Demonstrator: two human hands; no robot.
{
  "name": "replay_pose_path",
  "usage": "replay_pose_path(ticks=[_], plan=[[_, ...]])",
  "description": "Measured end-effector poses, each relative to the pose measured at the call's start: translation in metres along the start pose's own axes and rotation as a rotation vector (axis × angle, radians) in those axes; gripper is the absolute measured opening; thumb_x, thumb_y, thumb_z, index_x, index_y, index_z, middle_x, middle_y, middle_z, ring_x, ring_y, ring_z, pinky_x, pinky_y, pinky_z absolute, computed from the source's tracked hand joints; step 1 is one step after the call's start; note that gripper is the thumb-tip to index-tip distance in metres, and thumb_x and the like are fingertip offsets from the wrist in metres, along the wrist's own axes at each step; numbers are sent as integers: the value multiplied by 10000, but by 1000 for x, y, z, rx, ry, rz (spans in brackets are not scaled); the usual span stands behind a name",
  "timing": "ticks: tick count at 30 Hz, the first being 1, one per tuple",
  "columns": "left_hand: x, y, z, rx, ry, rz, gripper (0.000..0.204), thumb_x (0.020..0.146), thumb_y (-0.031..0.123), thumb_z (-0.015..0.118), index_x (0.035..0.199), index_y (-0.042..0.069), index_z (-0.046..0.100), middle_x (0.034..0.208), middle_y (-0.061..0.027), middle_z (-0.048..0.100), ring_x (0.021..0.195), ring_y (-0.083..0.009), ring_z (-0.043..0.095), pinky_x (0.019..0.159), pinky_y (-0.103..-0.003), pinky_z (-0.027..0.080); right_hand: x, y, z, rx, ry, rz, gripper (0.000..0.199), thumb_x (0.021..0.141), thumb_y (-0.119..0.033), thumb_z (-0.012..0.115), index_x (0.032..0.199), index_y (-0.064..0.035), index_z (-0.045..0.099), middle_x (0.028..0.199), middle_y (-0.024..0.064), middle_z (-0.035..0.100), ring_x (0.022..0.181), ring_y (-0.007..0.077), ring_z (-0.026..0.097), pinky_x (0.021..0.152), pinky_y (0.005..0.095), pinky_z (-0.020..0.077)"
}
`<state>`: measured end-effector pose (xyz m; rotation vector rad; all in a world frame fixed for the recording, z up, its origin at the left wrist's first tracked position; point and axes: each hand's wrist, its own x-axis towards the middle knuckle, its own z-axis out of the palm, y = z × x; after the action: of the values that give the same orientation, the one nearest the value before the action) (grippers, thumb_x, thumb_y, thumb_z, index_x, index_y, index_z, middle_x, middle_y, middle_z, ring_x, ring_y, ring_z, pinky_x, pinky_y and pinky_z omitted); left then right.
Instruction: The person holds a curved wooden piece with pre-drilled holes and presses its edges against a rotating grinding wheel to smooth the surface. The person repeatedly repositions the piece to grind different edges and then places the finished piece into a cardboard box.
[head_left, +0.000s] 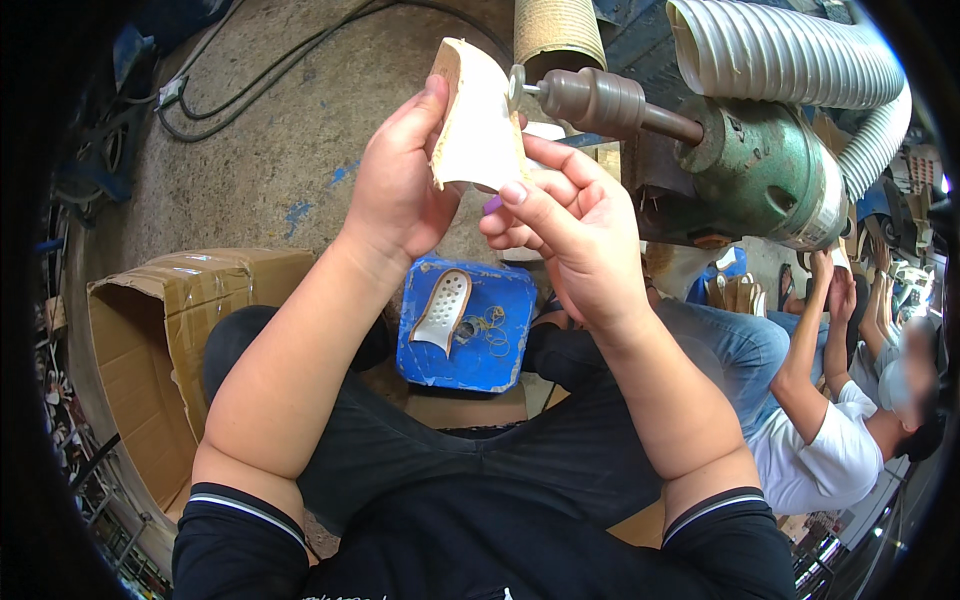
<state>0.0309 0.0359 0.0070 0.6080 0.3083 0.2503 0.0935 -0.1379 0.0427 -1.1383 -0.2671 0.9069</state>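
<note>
A gray, stained floor (290, 130) is seen below, with blue marks (298, 213) on it. Up in the air, a white piece (485, 125), curved like a shell, is held by both hands. Its left side is clamped by the left hand (400, 175), with the thumb on the edge and the other fingers mostly hidden behind. Its lower right corner is pinched by the right hand (585, 225), with the thumb tip at the edge and the lower fingers curled. Something purple (492, 204) is seen by the right thumb, but what it is cannot be told. The right edge of the white piece is held close by a small wheel (516, 88); whether they touch cannot be told. The wheel is carried by a green motor (760, 170). Above the motor, a silver hose (790, 55) is bent down. Below the hands, a smaller piece (443, 308) with holes and some thin loops (494, 322) are laid on a blue stool (430, 372). A brown box (185, 345) is set at the left, open. At the far right, a person (820, 450) in a white top is seen.
</note>
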Motion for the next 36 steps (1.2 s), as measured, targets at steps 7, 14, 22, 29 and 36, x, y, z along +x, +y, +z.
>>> replay_pose_path(ticks=[7, 14, 22, 29, 36], plan=[[12, -1, -6, 26, 61, -4, 530, 1167, 456, 403, 1406, 27, 603, 1267, -191, 729, 1136, -271, 728, 996, -433, 593, 11, 5, 0, 10, -9, -56, 561, 1010, -70, 743, 1460, 119, 465, 1129, 179, 757, 899, 222, 781, 772, 325, 659], [24, 2, -7, 14, 77, 9, 520, 1164, 447, 420, 1402, 24, 604, 1259, -187, 734, 1127, -276, 732, 981, -445, 603, 21, 7, 2, 32, -1, -84, 560, 1005, -94, 760, 1437, 116, 470, 1142, 181, 756, 906, 226, 782, 784, 323, 660], [35, 8, -8, 6, 140, -32, 492, 1161, 425, 437, 1374, 19, 615, 1266, -181, 731, 1125, -291, 733, 985, -453, 606, 34, 18, 3, 163, 6, -114, 520, 1007, -114, 765, 1411, 94, 513, 1186, 185, 728, 947, 232, 780, 829, 324, 665], [23, -2, -10, 0, 166, -136, 501, 1160, 401, 413, 1417, -1, 564, 1274, -211, 718, 1143, -315, 722, 1018, -463, 585, 28, 23, -8, 205, 54, 56, 653, 989, -95, 775, 1488, 137, 423, 1189, 188, 723, 976, 228, 769, 852, 321, 663], [7, -6, -5, -78, 97, -102, 462, 1161, 366, 401, 1340, -20, 582, 1192, -202, 721, 1095, -309, 719, 1001, -457, 575, 12, 20, -13, 164, 18, 113, 694, 970, -90, 799, 1477, 144, 386, 1157, 193, 743, 991, 239, 777, 870, 337, 660]])
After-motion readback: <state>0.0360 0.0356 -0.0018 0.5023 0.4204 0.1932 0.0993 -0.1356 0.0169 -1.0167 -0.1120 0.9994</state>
